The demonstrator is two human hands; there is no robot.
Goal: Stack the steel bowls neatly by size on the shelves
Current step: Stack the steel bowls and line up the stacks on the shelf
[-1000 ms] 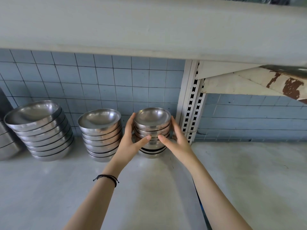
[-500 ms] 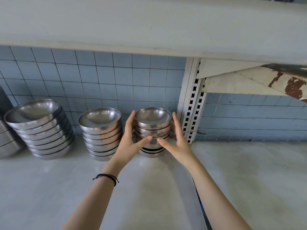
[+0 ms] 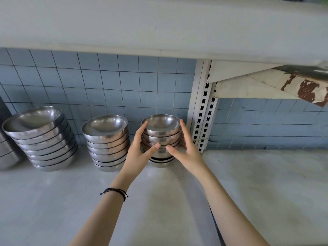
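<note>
**Both hands cup the smallest bowl stack by the shelf upright**

The small stack of nested steel bowls stands at the back of the lower shelf, close against the tiled wall and just left of the slotted upright. Its bottom bowl sits on the shelf surface. A dark gap shows between the lowest bowls and those above them; whether the upper ones are lifted cannot be told.

The left hand curves round the stack's left side, fingers reaching up to the top bowl's rim and the thumb laid across the front. The right hand mirrors it on the right side, fingers wrapped behind the bowls and the thumb pointing inward at the front. The two thumb tips lie near each other, not touching. A dark cord bracelet circles the left wrist.

Just left of the held bowls stands the middle stack of wider bowls, and further left the large stack of the widest, which leans slightly to the left. Part of a steel vessel shows at the far left edge.

Above, the upper shelf spans the view. To the right of the upright, a pale bracket with brown patches of flaked paint runs under it.
</note>
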